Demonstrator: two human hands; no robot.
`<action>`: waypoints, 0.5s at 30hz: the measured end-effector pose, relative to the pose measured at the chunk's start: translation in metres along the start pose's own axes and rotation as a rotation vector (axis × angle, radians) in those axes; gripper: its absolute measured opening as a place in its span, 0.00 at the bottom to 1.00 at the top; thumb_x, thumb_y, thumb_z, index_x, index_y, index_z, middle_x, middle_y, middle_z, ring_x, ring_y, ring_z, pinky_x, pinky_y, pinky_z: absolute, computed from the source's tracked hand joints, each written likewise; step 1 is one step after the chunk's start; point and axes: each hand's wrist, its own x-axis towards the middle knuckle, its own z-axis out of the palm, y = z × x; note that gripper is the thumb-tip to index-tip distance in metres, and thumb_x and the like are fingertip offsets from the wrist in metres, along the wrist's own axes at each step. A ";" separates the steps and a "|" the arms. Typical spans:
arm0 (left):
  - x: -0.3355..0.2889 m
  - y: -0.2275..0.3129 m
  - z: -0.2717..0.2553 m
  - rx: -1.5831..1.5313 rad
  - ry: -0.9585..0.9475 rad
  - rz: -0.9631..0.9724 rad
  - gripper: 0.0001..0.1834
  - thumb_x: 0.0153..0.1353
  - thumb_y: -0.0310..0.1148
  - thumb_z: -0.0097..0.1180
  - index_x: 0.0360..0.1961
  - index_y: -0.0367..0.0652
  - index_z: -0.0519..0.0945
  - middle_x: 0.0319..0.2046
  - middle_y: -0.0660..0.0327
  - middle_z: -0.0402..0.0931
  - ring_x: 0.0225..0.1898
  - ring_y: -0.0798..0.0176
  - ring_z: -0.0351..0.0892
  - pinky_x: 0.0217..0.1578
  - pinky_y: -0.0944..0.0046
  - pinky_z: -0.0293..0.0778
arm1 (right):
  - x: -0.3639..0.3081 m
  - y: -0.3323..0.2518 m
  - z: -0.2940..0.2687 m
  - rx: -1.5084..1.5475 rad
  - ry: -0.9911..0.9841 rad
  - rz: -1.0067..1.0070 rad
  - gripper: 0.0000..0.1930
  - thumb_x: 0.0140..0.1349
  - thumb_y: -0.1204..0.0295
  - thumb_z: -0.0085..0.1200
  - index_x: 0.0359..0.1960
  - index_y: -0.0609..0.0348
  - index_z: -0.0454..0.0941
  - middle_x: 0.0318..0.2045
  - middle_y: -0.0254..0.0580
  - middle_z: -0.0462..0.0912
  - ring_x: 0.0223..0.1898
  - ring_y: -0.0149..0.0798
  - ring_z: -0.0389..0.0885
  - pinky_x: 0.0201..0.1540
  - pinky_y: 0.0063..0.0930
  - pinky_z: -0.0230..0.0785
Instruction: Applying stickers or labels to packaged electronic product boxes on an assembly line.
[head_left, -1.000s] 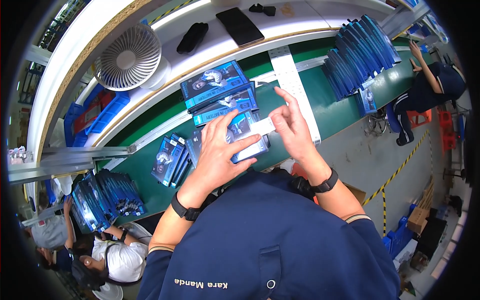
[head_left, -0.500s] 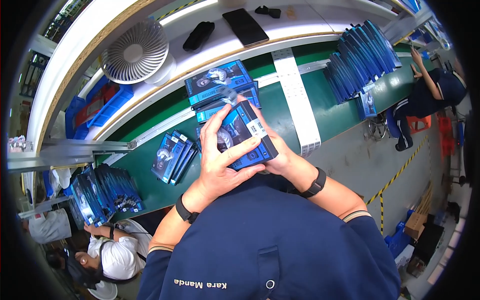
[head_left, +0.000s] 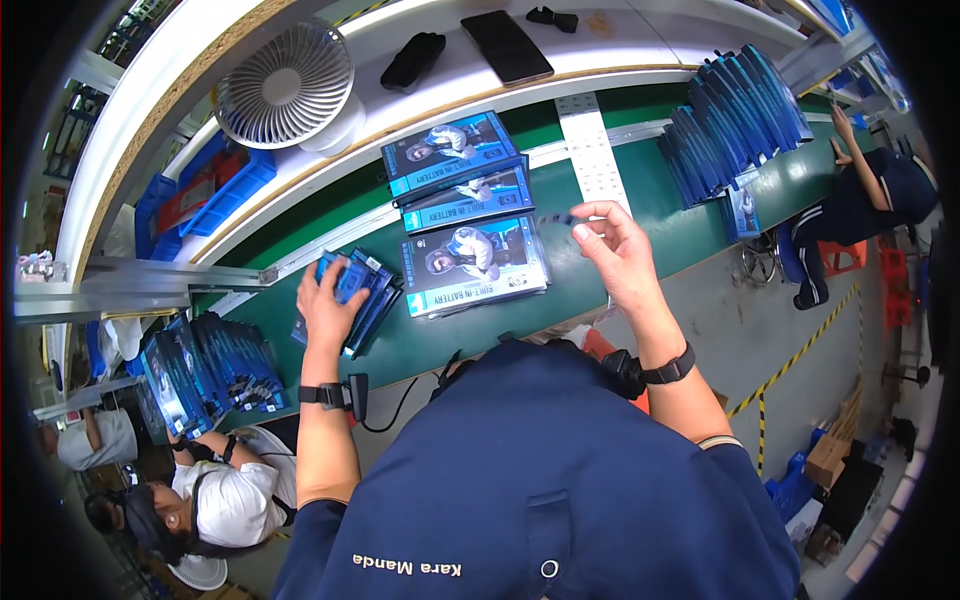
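Observation:
My left hand (head_left: 328, 308) is closed over the top blue box (head_left: 346, 278) of a small fanned pile on the green bench, its fingers bent across the printed face. My right hand (head_left: 622, 258) is raised to the right of the middle stack. Between its thumb and forefinger is a small, thin, partly clear strip with dark patches (head_left: 556, 218), whose exact kind I cannot make out. Between my hands lies a flat blue and black printed box (head_left: 475, 262). Behind it, more such boxes (head_left: 450, 150) overlap in a stepped stack.
Long rows of blue boxes stand at the far right (head_left: 735, 125) and near left (head_left: 210, 370). A white fan (head_left: 285, 85), a dark phone (head_left: 507, 48) and a black pouch (head_left: 412, 60) sit on the upper shelf. Co-workers are at the left (head_left: 240, 490) and right (head_left: 870, 180).
The box that both hands held now lies in front of the stepped stack. My left hand moved left onto the small pile; my right hand moved right with the small strip.

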 end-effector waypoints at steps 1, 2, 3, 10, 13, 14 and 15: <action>-0.001 -0.005 0.004 0.068 -0.129 -0.008 0.43 0.42 0.41 0.77 0.63 0.64 0.73 0.67 0.47 0.60 0.66 0.40 0.61 0.65 0.43 0.58 | 0.000 0.004 -0.003 -0.007 -0.015 0.015 0.09 0.64 0.74 0.61 0.44 0.60 0.77 0.37 0.32 0.79 0.35 0.22 0.76 0.40 0.17 0.71; -0.004 -0.008 0.009 0.081 -0.191 -0.056 0.48 0.43 0.42 0.77 0.67 0.65 0.67 0.69 0.46 0.55 0.68 0.40 0.58 0.66 0.42 0.56 | 0.000 0.008 -0.003 -0.007 -0.010 0.015 0.09 0.64 0.74 0.61 0.44 0.60 0.77 0.37 0.32 0.79 0.35 0.22 0.76 0.40 0.17 0.71; -0.004 -0.010 0.010 0.081 -0.192 -0.049 0.48 0.43 0.42 0.77 0.67 0.65 0.67 0.69 0.46 0.55 0.68 0.40 0.58 0.66 0.42 0.56 | -0.001 0.013 -0.002 -0.032 -0.003 -0.001 0.07 0.64 0.75 0.61 0.40 0.60 0.78 0.32 0.30 0.79 0.32 0.21 0.76 0.38 0.17 0.71; 0.000 0.044 -0.018 -0.030 0.082 0.185 0.37 0.49 0.34 0.72 0.63 0.54 0.73 0.70 0.49 0.57 0.70 0.43 0.57 0.67 0.47 0.55 | -0.005 0.029 0.003 -0.172 0.078 -0.018 0.04 0.63 0.77 0.61 0.33 0.60 0.78 0.24 0.27 0.78 0.25 0.18 0.73 0.30 0.15 0.69; 0.000 0.096 -0.042 -0.208 0.227 0.281 0.27 0.53 0.30 0.68 0.56 0.50 0.79 0.65 0.51 0.65 0.66 0.45 0.63 0.65 0.51 0.60 | -0.004 0.028 0.004 -0.198 0.090 -0.016 0.04 0.63 0.77 0.61 0.32 0.61 0.78 0.24 0.27 0.78 0.25 0.18 0.73 0.30 0.15 0.68; -0.001 0.114 -0.050 -0.272 0.230 0.365 0.25 0.53 0.28 0.67 0.55 0.48 0.80 0.63 0.52 0.68 0.64 0.46 0.66 0.63 0.52 0.63 | -0.003 0.028 0.004 -0.197 0.091 -0.016 0.04 0.63 0.77 0.61 0.32 0.61 0.78 0.24 0.27 0.78 0.25 0.18 0.73 0.30 0.15 0.68; -0.002 0.129 -0.054 -0.336 0.233 0.448 0.24 0.54 0.25 0.65 0.54 0.46 0.80 0.61 0.52 0.71 0.62 0.48 0.69 0.62 0.54 0.66 | -0.003 0.027 0.005 -0.211 0.085 -0.025 0.04 0.62 0.77 0.61 0.32 0.61 0.78 0.23 0.28 0.78 0.25 0.18 0.73 0.30 0.16 0.68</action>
